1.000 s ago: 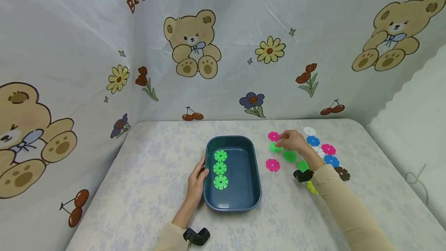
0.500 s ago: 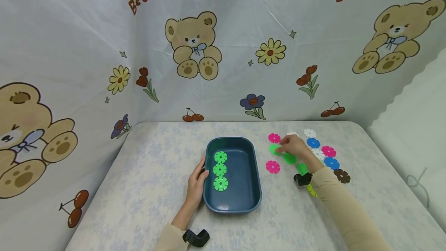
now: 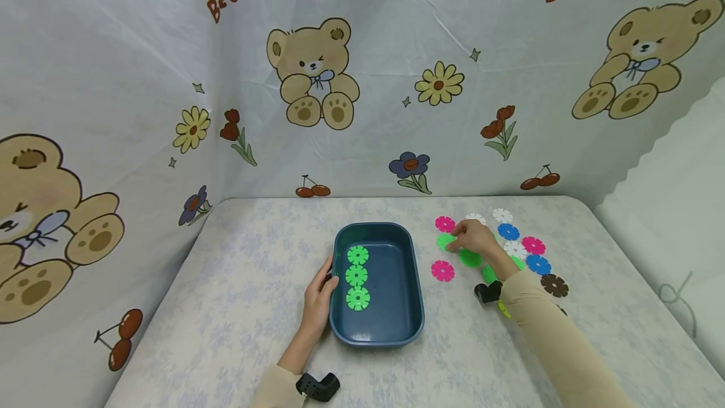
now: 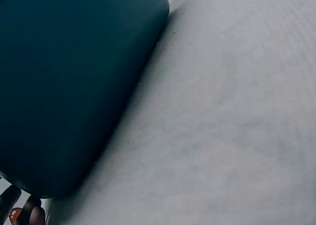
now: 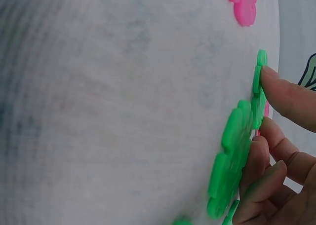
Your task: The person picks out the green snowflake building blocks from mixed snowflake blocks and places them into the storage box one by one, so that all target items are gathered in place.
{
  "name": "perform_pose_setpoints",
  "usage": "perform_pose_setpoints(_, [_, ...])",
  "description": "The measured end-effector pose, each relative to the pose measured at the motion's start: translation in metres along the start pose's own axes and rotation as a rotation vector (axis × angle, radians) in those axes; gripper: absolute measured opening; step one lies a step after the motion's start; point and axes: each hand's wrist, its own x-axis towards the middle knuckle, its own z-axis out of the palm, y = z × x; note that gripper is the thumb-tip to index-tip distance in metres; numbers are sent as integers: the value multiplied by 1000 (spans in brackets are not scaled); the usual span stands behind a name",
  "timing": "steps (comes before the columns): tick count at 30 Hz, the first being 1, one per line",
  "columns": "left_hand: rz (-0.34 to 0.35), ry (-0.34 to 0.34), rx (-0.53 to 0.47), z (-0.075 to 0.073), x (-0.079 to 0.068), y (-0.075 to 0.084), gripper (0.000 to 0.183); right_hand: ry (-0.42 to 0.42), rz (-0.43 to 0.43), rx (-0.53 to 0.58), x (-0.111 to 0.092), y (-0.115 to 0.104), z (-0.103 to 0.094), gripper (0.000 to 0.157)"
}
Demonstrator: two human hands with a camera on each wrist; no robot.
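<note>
A person's left hand (image 3: pixel 318 298) grips the side of a dark blue tray (image 3: pixel 393 301), three green discs (image 3: pixel 356 276) inside it just right of the fingers. On the right hand (image 3: pixel 477 236), the slightly parted thumb and forefinger touch another green disc (image 3: pixel 444 242); whether they pinch it cannot be told. A pink disc (image 3: pixel 445 224) lies just beyond.

Screened-off indoor workspace, bear-print cloth (image 3: pixel 370 143) behind a table (image 3: pixel 243 276).
</note>
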Motion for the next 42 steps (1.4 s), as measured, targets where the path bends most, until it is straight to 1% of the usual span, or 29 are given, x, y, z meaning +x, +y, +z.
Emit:
perform_pose_setpoints(7, [9, -2, -15, 0, 0, 1, 50, 5, 13, -2, -1, -4, 1, 39])
perform_pose_setpoints(14, [4, 2, -14, 1, 0, 2, 50, 4, 13, 4, -2, -6, 0, 38])
perform_pose_setpoints(19, [17, 3, -9, 1, 0, 1, 50, -8, -12, 50, -2, -5, -4, 29])
perform_pose_setpoints(23, [27, 3, -4, 1, 0, 0, 50, -52, -36, 104, -3, -3, -8, 22])
perform_pose_setpoints(26, [23, 5, -5, 1, 1, 0, 50, -78, -34, 152, -5, -3, -11, 22])
perform_pose_setpoints(28, [7, 7, -5, 0, 1, 3, 50, -77, -34, 167, -7, -5, -12, 22])
perform_pose_setpoints(33, [4, 6, -7, 0, 1, 5, 50, -67, -65, 190, -15, -16, -16, 24])
perform_pose_setpoints(34, [12, 7, -5, 0, 2, 3, 50, -68, -73, 200, -17, -19, -16, 25])
perform_pose_setpoints(36, [21, 3, -8, 0, 1, 3, 50, -69, -95, 224, -22, -28, -17, 26])
perform_pose_setpoints(39, [23, 0, -8, 0, 1, 2, 51, -70, -135, 266, -33, -43, -14, 27])
perform_pose_setpoints(42, [22, -4, -8, 0, 1, 2, 51, -73, -188, 299, -47, -60, -6, 24])
